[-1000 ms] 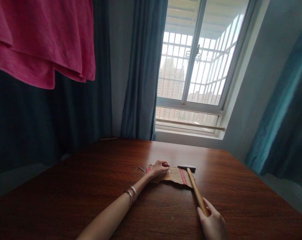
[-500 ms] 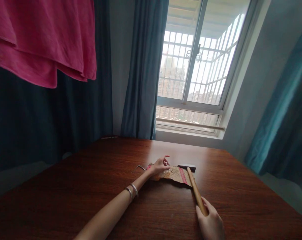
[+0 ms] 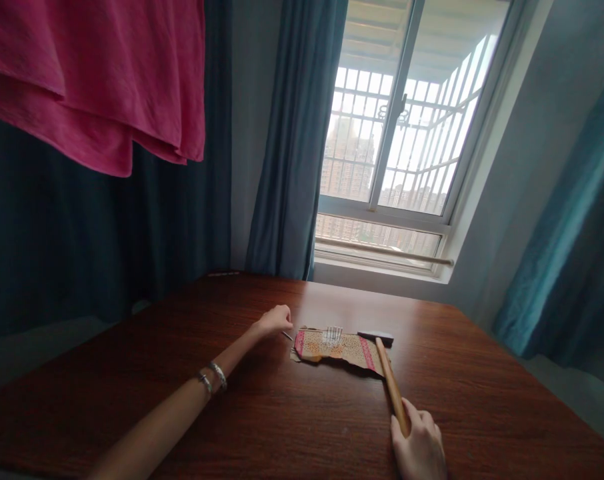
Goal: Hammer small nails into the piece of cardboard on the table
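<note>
While the cardboard strip [image 3: 352,350] is lying flat on the wood-grained table [image 3: 292,420], the tabletop is spreading out on every side of it. Blue curtains [image 3: 287,173] are hanging beyond the strip, to its left and to its right. Between them, a sliding window [image 3: 392,143] is letting in daylight beyond the strip's far edge, with white bars showing outside the glass. A pink towel [image 3: 107,93] is hanging high up, well to the left of the strip. The hammer [image 3: 390,377] is lying along the strip's right end, its dark head at the far right corner and its wooden handle slanting toward the person. The strip itself is showing pink bands near both ends and a ragged near edge. To the right of the strip and nearer the person, the right hand [image 3: 419,440] is gripping the hammer's handle. Just left of the strip, the left hand [image 3: 275,321] is bending its fingers down over the tabletop; whether they are closing on anything, I cannot tell. Silvery bracelets [image 3: 219,377] are circling that wrist, nearer the person than the strip. Thin nail-like pins [image 3: 333,333] are standing upright in a row on the strip's white patch. A slim metal piece [image 3: 287,336] is showing beneath the left hand's fingers, just beside the strip's left end.
</note>
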Demonstrator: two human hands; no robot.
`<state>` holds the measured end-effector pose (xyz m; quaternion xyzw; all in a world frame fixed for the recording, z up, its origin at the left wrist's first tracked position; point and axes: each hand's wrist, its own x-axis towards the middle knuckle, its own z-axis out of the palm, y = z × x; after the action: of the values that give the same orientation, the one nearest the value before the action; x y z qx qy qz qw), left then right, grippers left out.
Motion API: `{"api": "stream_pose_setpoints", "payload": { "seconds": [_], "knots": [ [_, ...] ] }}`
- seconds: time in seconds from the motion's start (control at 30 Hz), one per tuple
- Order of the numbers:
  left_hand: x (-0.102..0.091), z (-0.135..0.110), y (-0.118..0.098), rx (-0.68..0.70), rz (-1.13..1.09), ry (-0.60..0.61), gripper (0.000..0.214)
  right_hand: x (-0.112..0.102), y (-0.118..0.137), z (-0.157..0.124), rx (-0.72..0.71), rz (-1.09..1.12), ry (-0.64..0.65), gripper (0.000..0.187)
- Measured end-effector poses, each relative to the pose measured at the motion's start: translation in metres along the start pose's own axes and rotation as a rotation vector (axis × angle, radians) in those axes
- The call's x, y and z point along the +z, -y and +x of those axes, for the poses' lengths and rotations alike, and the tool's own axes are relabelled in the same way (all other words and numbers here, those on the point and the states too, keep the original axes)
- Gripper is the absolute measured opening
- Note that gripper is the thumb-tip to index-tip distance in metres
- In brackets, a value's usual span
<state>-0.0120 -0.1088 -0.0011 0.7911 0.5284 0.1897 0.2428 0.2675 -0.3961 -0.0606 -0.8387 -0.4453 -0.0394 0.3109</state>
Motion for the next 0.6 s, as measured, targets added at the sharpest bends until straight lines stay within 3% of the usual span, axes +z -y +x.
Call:
{"api": "stream_pose_setpoints", "payload": {
  "seconds": [0.2,0.4,0.6],
  "knots": [
    [-0.022,-0.017,0.031,-0.118,0.154,0.113,0.01,0.002,-0.013,0.003,-0.069,-0.037,0.017,0.038],
    [-0.018,-0.018,0.028,-0.097,0.175,0.198,0.011,0.005,-0.019,0.005,-0.085,-0.028,0.017,0.04],
    [-0.012,-0.017,0.026,-0.075,0.228,0.145,0.006,-0.008,-0.004,0.01,-0.152,0.011,-0.147,0.04]
  ]
}}
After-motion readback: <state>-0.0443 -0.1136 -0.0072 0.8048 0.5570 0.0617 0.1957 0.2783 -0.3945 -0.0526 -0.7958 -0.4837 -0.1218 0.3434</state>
